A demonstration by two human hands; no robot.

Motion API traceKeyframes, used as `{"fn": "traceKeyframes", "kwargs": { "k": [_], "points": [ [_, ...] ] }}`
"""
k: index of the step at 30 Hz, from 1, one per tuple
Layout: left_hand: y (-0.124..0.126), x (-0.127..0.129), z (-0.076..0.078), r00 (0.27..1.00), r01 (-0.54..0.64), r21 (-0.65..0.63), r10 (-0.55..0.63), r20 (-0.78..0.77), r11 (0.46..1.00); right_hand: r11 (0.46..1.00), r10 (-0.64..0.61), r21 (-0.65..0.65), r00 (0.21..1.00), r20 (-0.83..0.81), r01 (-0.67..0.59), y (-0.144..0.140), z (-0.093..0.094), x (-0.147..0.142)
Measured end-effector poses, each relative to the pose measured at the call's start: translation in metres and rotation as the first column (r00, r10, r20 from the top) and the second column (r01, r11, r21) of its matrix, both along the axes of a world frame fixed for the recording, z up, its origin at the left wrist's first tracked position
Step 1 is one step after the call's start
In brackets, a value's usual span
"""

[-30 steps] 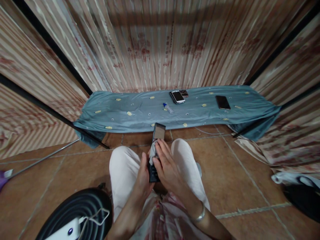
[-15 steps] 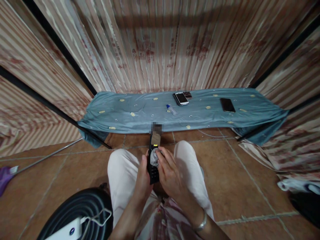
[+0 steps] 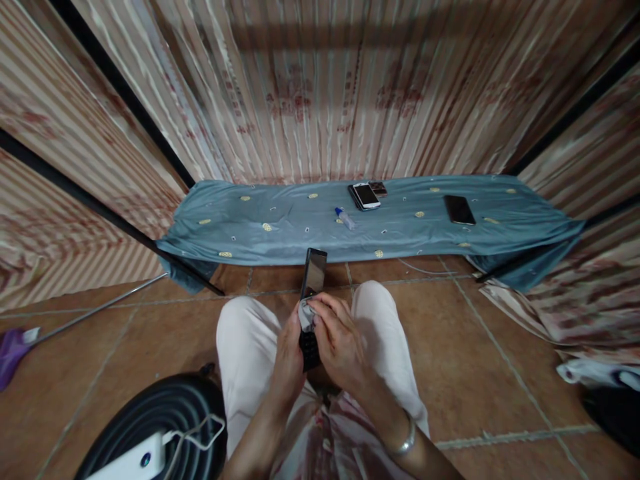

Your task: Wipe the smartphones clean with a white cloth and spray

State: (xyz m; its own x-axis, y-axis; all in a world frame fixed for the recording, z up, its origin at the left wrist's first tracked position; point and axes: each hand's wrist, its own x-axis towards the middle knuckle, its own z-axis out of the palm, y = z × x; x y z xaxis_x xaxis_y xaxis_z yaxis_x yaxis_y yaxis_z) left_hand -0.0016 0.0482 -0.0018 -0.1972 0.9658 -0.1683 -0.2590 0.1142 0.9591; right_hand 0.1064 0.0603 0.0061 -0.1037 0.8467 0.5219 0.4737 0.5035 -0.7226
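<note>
A black slider phone (image 3: pixel 313 280) with a keypad stands upright above my lap. My left hand (image 3: pixel 287 357) grips its lower body from the left side. My right hand (image 3: pixel 337 337) pinches a small grey-white cloth (image 3: pixel 305 315) and presses it against the phone's middle, just below the screen. The lower keypad shows between my two hands. My knees in white trousers sit on either side.
A teal cloth (image 3: pixel 280 230) covers a low strip of floor ahead, with a white smartphone (image 3: pixel 367 195), a black smartphone (image 3: pixel 459 209) and a small bottle (image 3: pixel 345 217) on it. Striped curtains surround. A coiled black hose (image 3: pixel 165 420) lies at bottom left.
The cloth under my right fingers has shifted slightly up and down over the phone's middle. The phone's screen, lit half a second ago, is now dark. The view has tilted a little.
</note>
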Motion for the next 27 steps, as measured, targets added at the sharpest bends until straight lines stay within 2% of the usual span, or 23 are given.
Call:
{"fn": "traceKeyframes", "kwargs": {
  "k": [5, 10, 13, 17, 20, 27],
  "points": [
    [-0.002, -0.001, 0.003, 0.998, 0.018, -0.003, -0.018, 0.066, 1.000, 1.000, -0.022, 0.022, 1.000, -0.005, 0.022, 0.003, -0.003, 0.004],
    [-0.001, -0.004, 0.007, 0.997, -0.020, 0.010, 0.021, -0.068, 1.000, 1.000, 0.020, 0.018, 1.000, 0.012, -0.020, -0.002, 0.003, 0.002],
    [-0.001, -0.005, 0.007, 0.991, -0.064, 0.001, 0.064, -0.114, 0.998, 0.997, 0.039, 0.063, 0.998, 0.041, -0.042, -0.007, 0.008, -0.005],
    [-0.001, -0.002, 0.004, 0.995, -0.091, -0.051, 0.092, 0.030, 0.995, 0.983, -0.041, 0.181, 0.997, 0.063, 0.029, -0.008, 0.004, -0.013],
    [-0.002, -0.004, 0.002, 0.989, -0.086, -0.055, 0.092, 0.120, 0.995, 0.972, -0.021, 0.235, 0.997, 0.077, 0.002, -0.010, -0.002, -0.014],
    [-0.007, -0.011, 0.007, 0.996, -0.082, -0.004, 0.082, 0.034, 0.997, 0.989, -0.019, 0.150, 0.999, 0.045, 0.012, -0.012, -0.005, -0.011]
  ]
}}
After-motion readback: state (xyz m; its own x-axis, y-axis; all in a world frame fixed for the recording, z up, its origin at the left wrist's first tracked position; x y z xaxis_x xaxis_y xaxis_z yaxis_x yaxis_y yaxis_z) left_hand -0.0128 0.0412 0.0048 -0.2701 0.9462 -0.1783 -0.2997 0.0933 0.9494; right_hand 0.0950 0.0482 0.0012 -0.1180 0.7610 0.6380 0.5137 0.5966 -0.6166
